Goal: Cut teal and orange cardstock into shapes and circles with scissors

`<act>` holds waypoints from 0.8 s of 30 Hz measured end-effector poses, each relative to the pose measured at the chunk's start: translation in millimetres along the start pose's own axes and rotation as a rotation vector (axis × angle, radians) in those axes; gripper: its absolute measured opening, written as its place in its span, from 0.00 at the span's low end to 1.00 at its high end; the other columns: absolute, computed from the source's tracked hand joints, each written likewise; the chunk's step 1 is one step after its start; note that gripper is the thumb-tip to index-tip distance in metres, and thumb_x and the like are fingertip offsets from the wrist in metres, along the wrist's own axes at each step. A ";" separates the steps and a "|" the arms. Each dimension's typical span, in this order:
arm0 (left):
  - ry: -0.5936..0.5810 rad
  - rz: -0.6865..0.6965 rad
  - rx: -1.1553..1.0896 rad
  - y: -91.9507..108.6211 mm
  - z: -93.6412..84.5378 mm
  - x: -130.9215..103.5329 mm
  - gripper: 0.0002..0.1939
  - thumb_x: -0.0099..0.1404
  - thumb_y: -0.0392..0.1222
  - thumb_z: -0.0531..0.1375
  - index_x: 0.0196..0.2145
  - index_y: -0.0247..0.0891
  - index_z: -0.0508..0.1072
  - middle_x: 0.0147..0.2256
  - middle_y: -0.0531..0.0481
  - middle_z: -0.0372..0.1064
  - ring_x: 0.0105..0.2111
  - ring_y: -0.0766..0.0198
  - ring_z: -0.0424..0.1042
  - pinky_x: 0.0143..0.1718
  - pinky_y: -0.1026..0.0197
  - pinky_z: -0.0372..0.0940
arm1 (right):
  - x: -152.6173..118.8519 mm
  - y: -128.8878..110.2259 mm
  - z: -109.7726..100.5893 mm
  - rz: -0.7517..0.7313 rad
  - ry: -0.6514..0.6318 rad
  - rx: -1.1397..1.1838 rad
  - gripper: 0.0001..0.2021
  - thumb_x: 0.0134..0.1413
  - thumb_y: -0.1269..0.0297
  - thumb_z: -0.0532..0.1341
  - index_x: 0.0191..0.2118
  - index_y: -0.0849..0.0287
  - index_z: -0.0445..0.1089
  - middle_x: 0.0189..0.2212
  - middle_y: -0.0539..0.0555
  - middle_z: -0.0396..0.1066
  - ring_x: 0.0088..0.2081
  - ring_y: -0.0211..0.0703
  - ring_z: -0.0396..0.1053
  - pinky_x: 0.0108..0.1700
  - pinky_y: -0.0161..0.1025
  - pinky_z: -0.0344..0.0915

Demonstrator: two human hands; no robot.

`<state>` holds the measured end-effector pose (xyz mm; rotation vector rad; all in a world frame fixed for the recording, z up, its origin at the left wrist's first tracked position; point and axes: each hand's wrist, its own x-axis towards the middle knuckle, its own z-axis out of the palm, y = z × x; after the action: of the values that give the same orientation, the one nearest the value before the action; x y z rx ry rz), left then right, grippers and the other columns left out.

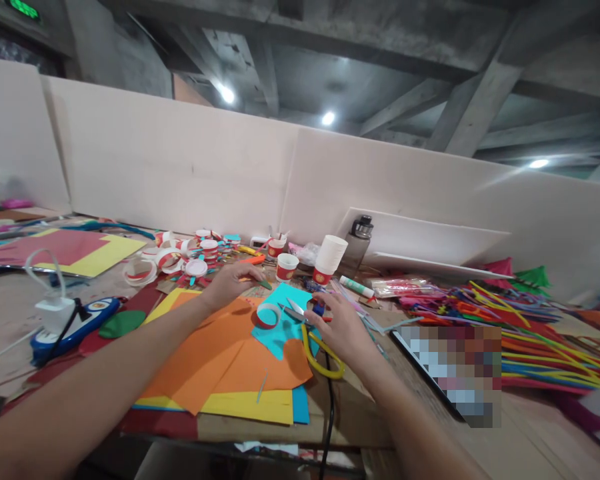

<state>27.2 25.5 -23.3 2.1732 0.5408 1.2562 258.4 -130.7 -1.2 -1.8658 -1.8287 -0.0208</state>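
My left hand (233, 283) is over the back of the orange sheets (215, 340), its fingers closed on a small green piece (265, 285). My right hand (343, 323) is curved over the scissors (294, 311), fingers apart, its thumb near their pivot. The blades point left across a cut turquoise sheet (285, 293); a yellow loop handle (325, 360) lies below the hand. Between my hands, a white paper ring with a red edge (269, 315) rests on the turquoise sheet. Behind it stands a red-and-white paper cup (287, 268).
Stacked cups (330, 257) and a dark bottle (357, 243) stand at the back, beside a glue stick (357, 287). Cut cup rings (170, 259) lie back left, a blue power strip (77, 327) at left. Colourful pipe cleaners (545, 347) and a blurred-out tablet-like device (447, 373) are at right.
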 end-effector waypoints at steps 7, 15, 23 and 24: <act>-0.258 0.295 -0.047 38.2 37.4 -15.6 0.05 0.62 0.37 0.59 0.31 0.37 0.74 0.35 0.45 0.75 0.37 0.63 0.73 0.41 0.60 0.66 | -8.0 -17.3 17.8 -0.108 -0.123 0.502 0.23 0.56 0.56 0.59 0.56 0.57 0.62 0.52 0.58 0.67 0.46 0.44 0.68 0.46 0.41 0.66; -0.183 0.206 0.015 43.6 49.8 -23.4 0.03 0.62 0.39 0.60 0.34 0.38 0.73 0.34 0.48 0.72 0.35 0.64 0.70 0.40 0.60 0.65 | -3.7 -16.9 23.7 -0.066 -0.169 0.654 0.09 0.56 0.61 0.58 0.40 0.58 0.70 0.35 0.52 0.73 0.37 0.41 0.70 0.39 0.37 0.65; -0.257 -0.113 0.188 23.0 20.9 -6.3 0.29 0.49 0.52 0.67 0.48 0.40 0.71 0.51 0.43 0.67 0.48 0.53 0.67 0.46 0.54 0.64 | 3.0 -3.4 20.9 0.050 0.005 0.487 0.11 0.55 0.59 0.55 0.29 0.59 0.69 0.26 0.49 0.69 0.30 0.39 0.65 0.33 0.36 0.60; -0.308 -0.132 0.213 18.9 15.5 -5.6 0.32 0.45 0.52 0.69 0.48 0.41 0.72 0.51 0.43 0.67 0.50 0.50 0.66 0.48 0.53 0.62 | 3.3 -1.7 22.0 0.057 0.011 0.488 0.11 0.55 0.59 0.54 0.29 0.59 0.69 0.25 0.49 0.68 0.29 0.39 0.65 0.31 0.36 0.60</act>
<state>39.3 3.7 -20.8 2.4036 0.6998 0.8037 249.5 -119.5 -18.4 -1.5625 -1.5916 0.3989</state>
